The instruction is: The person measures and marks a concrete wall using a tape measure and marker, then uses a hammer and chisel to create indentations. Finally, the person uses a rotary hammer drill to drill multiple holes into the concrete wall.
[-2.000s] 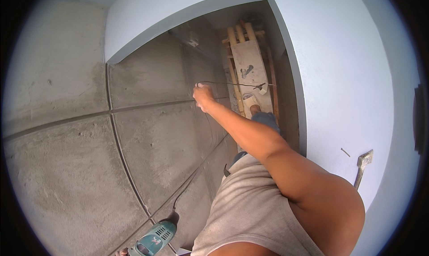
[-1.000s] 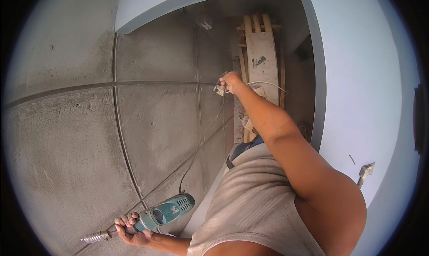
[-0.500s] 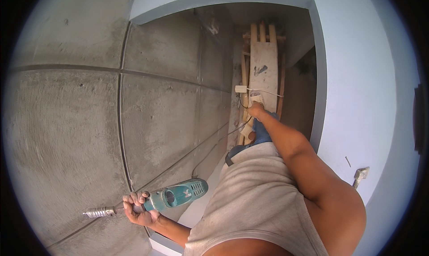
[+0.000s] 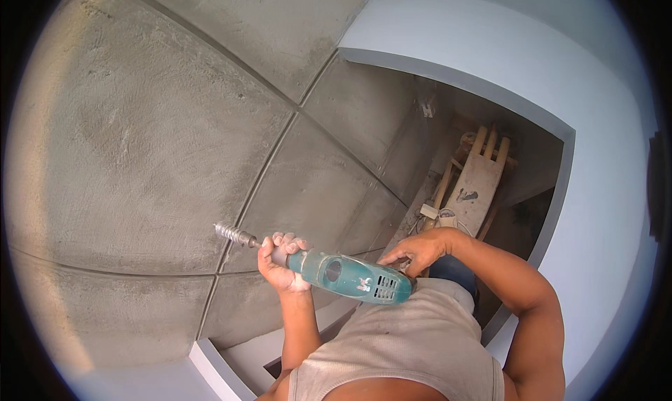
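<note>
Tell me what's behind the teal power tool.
Behind the power tool show the grooved grey wall and, near its rear end, the light shirt. Parts of both directly behind its body are hidden; the left hand covers more wall.

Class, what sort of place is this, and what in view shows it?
Probably a building site or renovation: there is a rough, unpainted grey wall with grooves, a stained plank with poles at its far end, and a teal power drill in the left hand.

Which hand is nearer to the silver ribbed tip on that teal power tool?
Left. The left hand grips the teal power tool just behind the silver ribbed tip; the right hand is at the tool's rear end.
</note>
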### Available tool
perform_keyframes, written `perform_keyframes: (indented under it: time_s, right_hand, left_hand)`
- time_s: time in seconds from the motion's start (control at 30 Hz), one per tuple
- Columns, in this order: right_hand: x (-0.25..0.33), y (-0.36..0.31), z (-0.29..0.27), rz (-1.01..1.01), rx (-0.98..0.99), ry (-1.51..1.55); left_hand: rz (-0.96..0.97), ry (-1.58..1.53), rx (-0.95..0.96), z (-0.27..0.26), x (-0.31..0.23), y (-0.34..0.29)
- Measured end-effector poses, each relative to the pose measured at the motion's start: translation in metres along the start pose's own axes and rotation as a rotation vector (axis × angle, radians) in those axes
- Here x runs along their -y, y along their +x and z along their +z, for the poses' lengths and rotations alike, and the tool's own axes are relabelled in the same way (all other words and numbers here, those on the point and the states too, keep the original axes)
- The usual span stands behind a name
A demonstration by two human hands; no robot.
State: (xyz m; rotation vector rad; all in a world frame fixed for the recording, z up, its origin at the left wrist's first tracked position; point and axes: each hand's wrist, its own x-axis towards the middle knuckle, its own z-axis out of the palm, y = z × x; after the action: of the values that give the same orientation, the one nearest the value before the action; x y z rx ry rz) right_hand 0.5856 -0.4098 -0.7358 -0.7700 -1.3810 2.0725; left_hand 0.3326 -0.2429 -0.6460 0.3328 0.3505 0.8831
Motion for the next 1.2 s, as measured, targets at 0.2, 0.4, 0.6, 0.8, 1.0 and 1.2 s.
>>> perform_keyframes:
  time_s: [0.2, 0.4, 0.6, 0.8, 1.0, 1.2]
  right_hand:
    - [0.020, -0.030, 0.102, -0.127, -0.603, -0.362]
    - [0.012, -0.025, 0.118, -0.237, -0.787, -0.388]
    - [0.016, -0.025, 0.124, -0.169, -0.970, -0.469]
    - [0.031, -0.037, 0.093, 0.254, -0.896, -0.917]
    - [0.038, -0.039, 0.096, 0.424, -0.805, -1.081]
    - [0.021, -0.017, 0.098, 0.298, -0.912, -1.332]
  left_hand:
    - [-0.086, -0.078, 0.031, -0.012, 0.010, 0.009]
    - [-0.248, -0.166, 0.269, 0.003, 0.022, 0.027]
    - [-0.320, 0.246, -0.030, 0.017, 0.035, 0.029]
    - [-0.468, 0.385, -0.179, -0.043, 0.094, 0.049]
    - [-0.467, 0.162, -0.212, -0.076, 0.107, 0.030]
    - [-0.369, 0.094, -0.108, -0.083, 0.092, 0.029]
